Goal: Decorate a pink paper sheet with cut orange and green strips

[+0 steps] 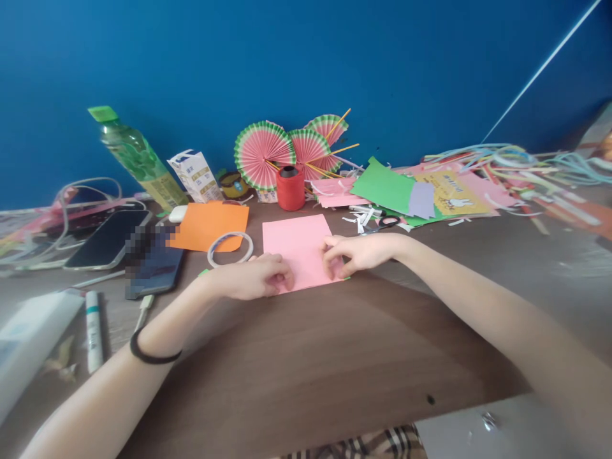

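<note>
A pink sheet of paper (299,245) lies flat on the brown table (306,357) in front of me. My left hand (255,277) rests on its near left corner, fingers curled and pinching the paper's edge. My right hand (356,253) presses on the near right corner, fingers bent and pinched on that edge. A thin green strip shows under the paper's near edge beside my right fingers. A black band sits on my left wrist.
A tape ring (230,248) and an orange sheet (210,225) lie left of the paper. Two phones (109,239), a marker (93,330), a green bottle (138,159) and a carton stand further left. Behind are a red thread spool (290,189), paper fans (265,153), scissors (387,223) and piled coloured paper (430,191).
</note>
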Motion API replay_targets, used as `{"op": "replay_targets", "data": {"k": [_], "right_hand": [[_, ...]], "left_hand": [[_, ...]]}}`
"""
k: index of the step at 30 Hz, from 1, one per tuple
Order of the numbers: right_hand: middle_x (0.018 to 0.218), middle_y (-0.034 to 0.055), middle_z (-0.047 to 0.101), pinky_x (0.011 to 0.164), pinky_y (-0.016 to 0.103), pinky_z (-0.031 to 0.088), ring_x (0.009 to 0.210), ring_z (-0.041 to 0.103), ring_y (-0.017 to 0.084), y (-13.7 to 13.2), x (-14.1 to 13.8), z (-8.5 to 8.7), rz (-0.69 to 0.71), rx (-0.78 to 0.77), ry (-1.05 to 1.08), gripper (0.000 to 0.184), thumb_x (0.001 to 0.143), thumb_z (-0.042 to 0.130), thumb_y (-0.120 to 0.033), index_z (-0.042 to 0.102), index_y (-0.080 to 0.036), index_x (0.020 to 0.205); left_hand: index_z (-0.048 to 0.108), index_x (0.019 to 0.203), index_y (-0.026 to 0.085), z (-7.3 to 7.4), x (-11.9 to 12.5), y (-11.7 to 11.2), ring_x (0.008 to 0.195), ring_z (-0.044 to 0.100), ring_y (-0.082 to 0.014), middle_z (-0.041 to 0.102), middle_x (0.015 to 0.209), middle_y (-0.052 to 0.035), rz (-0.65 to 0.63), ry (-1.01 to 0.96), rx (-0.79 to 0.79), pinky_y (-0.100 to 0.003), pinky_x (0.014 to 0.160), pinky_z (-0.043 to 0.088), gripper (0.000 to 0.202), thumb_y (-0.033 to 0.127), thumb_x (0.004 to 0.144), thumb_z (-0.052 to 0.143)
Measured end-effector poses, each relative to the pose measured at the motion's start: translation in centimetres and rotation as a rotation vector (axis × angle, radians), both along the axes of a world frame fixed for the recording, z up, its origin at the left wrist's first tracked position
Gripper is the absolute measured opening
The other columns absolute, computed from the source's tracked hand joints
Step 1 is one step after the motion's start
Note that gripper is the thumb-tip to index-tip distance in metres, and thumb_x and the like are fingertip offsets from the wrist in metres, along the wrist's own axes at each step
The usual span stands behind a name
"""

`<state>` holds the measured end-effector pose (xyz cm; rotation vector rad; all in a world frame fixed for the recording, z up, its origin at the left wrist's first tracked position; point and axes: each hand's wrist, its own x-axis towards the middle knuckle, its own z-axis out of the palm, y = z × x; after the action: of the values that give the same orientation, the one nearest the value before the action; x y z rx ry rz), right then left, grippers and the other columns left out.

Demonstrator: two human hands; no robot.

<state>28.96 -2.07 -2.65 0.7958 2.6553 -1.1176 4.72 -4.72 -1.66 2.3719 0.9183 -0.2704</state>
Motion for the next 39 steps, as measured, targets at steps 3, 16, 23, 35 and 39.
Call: {"op": "replay_targets", "data": {"k": [3, 16, 23, 35, 39], "right_hand": [[0.092, 0.0038, 0.039, 0.083, 0.029, 0.036, 0.092, 0.043, 0.018, 0.0, 0.1, 0.1, -0.032, 0.015, -0.019, 0.008, 0.071, 0.056, -0.019, 0.061, -0.017, 0.076], [0.082, 0.0032, 0.046, 0.07, 0.027, 0.035, 0.084, 0.045, 0.017, 0.0, 0.7, 0.4, -0.085, 0.097, -0.127, 0.007, 0.07, 0.057, -0.022, 0.06, -0.017, 0.074], [0.087, 0.0028, 0.046, 0.067, 0.026, 0.036, 0.082, 0.046, 0.017, -0.2, 0.6, 0.4, -0.082, 0.093, -0.164, 0.02, 0.064, 0.064, -0.032, 0.057, -0.017, 0.074], [0.086, 0.0045, 0.06, 0.06, 0.026, 0.037, 0.073, 0.054, 0.017, -0.6, 1.1, 2.5, -0.251, 0.218, -0.122, 0.014, 0.071, 0.051, -0.023, 0.057, -0.019, 0.083], [0.088, 0.0028, 0.062, 0.063, 0.026, 0.037, 0.074, 0.055, 0.016, -0.5, 1.3, 3.0, -0.333, 0.307, -0.02, 0.015, 0.072, 0.049, -0.02, 0.057, -0.02, 0.084]], "left_hand": [[0.056, 0.081, 0.017, -0.1, -0.1, 0.1, 0.08, 0.048, -0.015, 0.051, 0.083, -0.0025, -0.001, -0.033, 0.001, -0.024, 0.072, 0.038, 0.012, 0.018, 0.073, 0.047], [0.052, 0.069, 0.018, 0.7, -0.4, -0.5, 0.066, 0.048, -0.0135, 0.052, 0.073, 0.0002, 0.092, 0.044, 0.036, -0.022, 0.055, 0.035, 0.008, 0.024, 0.066, 0.055], [0.05, 0.068, 0.019, 0.9, -0.5, -0.7, 0.056, 0.047, -0.0119, 0.052, 0.063, 0.0023, 0.156, 0.102, 0.063, -0.022, 0.047, 0.029, 0.003, 0.022, 0.067, 0.05], [0.06, 0.078, 0.021, 1.3, -1.8, 0.6, 0.069, 0.052, -0.0148, 0.06, 0.075, -0.0007, 0.238, 0.0, 0.337, -0.024, 0.06, 0.037, 0.02, 0.027, 0.074, 0.041], [0.058, 0.081, 0.021, 1.8, -2.1, 0.7, 0.067, 0.055, -0.0145, 0.062, 0.077, -0.0001, 0.372, -0.061, 0.336, -0.024, 0.061, 0.039, 0.021, 0.03, 0.076, 0.041]]}}
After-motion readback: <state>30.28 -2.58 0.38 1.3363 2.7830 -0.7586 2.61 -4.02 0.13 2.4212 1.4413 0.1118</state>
